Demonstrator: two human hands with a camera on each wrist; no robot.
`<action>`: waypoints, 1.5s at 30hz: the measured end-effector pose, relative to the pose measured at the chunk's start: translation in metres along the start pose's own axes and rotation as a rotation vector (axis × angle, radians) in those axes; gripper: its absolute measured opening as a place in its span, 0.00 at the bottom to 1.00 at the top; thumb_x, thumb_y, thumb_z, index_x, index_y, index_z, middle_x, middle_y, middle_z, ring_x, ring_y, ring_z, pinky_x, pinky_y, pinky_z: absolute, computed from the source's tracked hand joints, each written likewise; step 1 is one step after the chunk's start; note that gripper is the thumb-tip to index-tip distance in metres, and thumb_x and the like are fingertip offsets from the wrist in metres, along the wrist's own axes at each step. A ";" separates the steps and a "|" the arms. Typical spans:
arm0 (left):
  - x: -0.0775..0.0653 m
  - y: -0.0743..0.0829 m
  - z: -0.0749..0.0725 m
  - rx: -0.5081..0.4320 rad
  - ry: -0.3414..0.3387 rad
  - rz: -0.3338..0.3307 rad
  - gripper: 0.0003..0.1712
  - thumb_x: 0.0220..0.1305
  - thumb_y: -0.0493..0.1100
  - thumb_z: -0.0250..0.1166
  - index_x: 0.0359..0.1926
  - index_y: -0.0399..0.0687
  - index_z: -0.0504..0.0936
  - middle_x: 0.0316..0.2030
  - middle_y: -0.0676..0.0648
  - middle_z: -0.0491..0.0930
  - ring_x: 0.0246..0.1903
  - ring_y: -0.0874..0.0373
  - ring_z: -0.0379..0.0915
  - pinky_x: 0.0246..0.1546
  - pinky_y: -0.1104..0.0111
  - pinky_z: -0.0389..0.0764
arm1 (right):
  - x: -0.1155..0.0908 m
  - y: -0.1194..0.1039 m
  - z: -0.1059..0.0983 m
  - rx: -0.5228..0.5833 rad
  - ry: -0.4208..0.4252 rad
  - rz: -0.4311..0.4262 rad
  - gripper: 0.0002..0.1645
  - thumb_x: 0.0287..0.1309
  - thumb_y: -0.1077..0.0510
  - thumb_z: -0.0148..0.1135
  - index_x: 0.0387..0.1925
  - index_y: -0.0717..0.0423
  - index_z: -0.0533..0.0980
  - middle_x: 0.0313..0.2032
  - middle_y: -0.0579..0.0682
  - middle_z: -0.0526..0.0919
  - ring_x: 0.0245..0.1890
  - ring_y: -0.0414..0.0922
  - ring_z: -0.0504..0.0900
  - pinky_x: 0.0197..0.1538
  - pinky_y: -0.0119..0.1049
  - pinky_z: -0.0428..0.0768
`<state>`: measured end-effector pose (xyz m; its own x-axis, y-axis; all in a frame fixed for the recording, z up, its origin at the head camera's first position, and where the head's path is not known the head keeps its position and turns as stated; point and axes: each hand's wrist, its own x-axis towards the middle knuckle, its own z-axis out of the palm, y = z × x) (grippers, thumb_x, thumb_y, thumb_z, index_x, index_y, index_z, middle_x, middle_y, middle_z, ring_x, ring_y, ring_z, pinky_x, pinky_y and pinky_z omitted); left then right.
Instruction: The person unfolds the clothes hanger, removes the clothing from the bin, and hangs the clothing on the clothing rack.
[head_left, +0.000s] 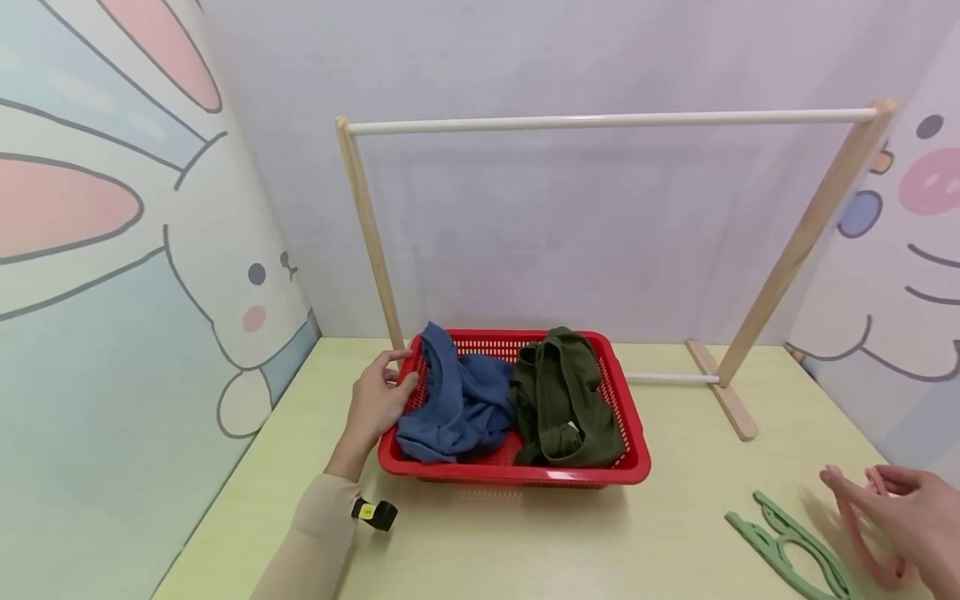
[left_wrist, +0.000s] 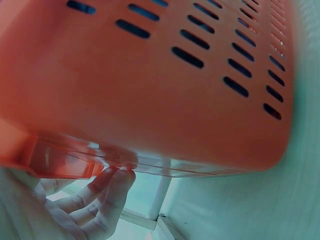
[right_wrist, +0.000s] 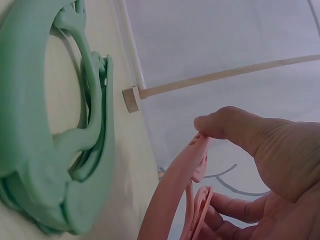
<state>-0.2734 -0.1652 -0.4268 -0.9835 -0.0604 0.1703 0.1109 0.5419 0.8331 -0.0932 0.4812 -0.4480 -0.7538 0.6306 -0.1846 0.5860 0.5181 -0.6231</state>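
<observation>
A red plastic basket (head_left: 525,475) stands on the table, holding a crumpled blue cloth (head_left: 457,408) on its left side and a dark green garment (head_left: 566,408) on its right. My left hand (head_left: 378,396) grips the basket's left rim; in the left wrist view its fingertips (left_wrist: 117,180) meet the basket's outer wall. At the lower right, my right hand (head_left: 918,508) holds a pink folding hanger (right_wrist: 172,195), thumb on one end and fingers by the other. A green folding hanger (head_left: 795,550) lies on the table just left of that hand.
Behind the basket stands a wooden rack with a white top bar (head_left: 600,122). Its right foot (head_left: 723,392) rests on the tabletop (head_left: 480,550). Cartoon-printed panels (head_left: 225,250) close in the left and right sides, with a pale wall at the back.
</observation>
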 end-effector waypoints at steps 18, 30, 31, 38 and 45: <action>0.000 0.001 -0.004 0.010 -0.008 -0.008 0.27 0.80 0.46 0.67 0.75 0.51 0.78 0.52 0.34 0.88 0.46 0.43 0.87 0.50 0.53 0.92 | -0.012 -0.028 -0.010 0.139 0.153 -0.174 0.55 0.71 0.38 0.73 0.70 0.83 0.65 0.36 0.54 0.82 0.26 0.18 0.65 0.26 0.22 0.72; 0.001 0.000 -0.004 -0.006 -0.025 -0.012 0.28 0.80 0.46 0.68 0.76 0.52 0.78 0.53 0.33 0.88 0.46 0.42 0.87 0.51 0.52 0.92 | -0.021 -0.050 -0.018 0.098 0.225 -0.213 0.50 0.69 0.34 0.74 0.67 0.74 0.72 0.44 0.57 0.84 0.28 0.19 0.65 0.28 0.24 0.71; 0.001 0.000 -0.004 -0.007 -0.024 -0.013 0.27 0.80 0.46 0.68 0.76 0.52 0.78 0.53 0.34 0.88 0.46 0.43 0.88 0.51 0.52 0.92 | -0.021 -0.053 -0.018 0.085 0.234 -0.221 0.50 0.69 0.33 0.74 0.66 0.73 0.72 0.46 0.59 0.84 0.30 0.20 0.65 0.29 0.25 0.71; 0.001 0.000 -0.003 -0.019 -0.017 -0.009 0.27 0.80 0.46 0.68 0.75 0.52 0.78 0.52 0.34 0.88 0.45 0.43 0.88 0.51 0.53 0.92 | -0.024 -0.085 -0.018 0.078 0.313 -0.274 0.50 0.69 0.35 0.74 0.71 0.70 0.73 0.59 0.68 0.79 0.38 0.22 0.61 0.34 0.28 0.66; 0.001 0.000 -0.003 -0.009 -0.013 0.001 0.27 0.80 0.46 0.68 0.75 0.52 0.78 0.52 0.34 0.88 0.45 0.43 0.88 0.49 0.54 0.92 | -0.024 -0.122 -0.013 0.161 0.329 -0.267 0.52 0.66 0.33 0.76 0.75 0.62 0.72 0.53 0.38 0.76 0.42 0.21 0.62 0.38 0.23 0.65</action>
<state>-0.2741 -0.1677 -0.4249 -0.9852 -0.0489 0.1642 0.1132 0.5339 0.8379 -0.1430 0.4103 -0.3576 -0.7223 0.6507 0.2342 0.3106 0.6078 -0.7308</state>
